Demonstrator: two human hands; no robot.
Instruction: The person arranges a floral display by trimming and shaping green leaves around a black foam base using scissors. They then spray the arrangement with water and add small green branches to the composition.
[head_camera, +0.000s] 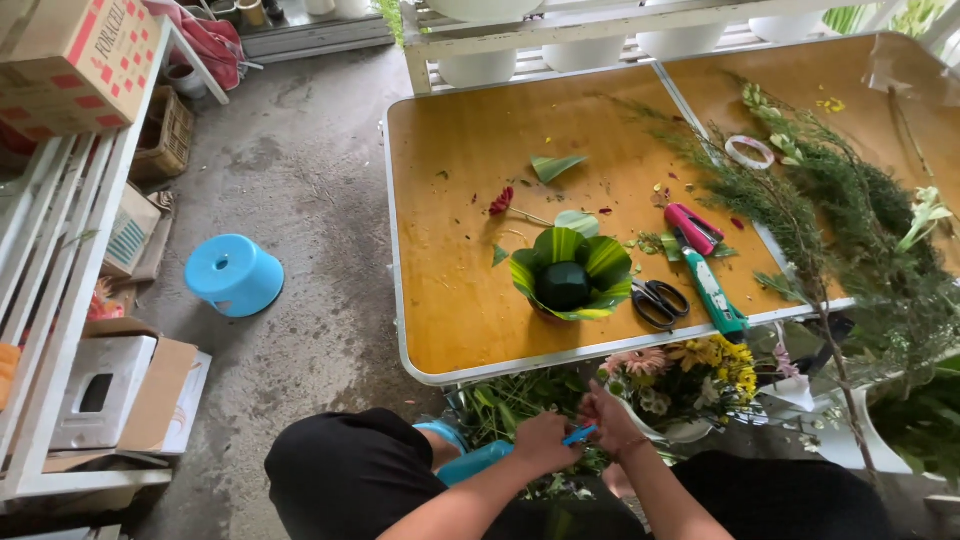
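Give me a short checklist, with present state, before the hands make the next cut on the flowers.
1. Left hand and right hand in view: ok.
2. Blue cutter between both hands: ok.
3. Blade position relative to the fingers: cannot tell.
4. Bunch of flowers beside the right hand: ok.
5. Leaf-lined pot upright on the table: ok.
6. Black scissors close to the table edge: not ok.

The hands (578, 432) hide most of a small blue tool (579, 434).
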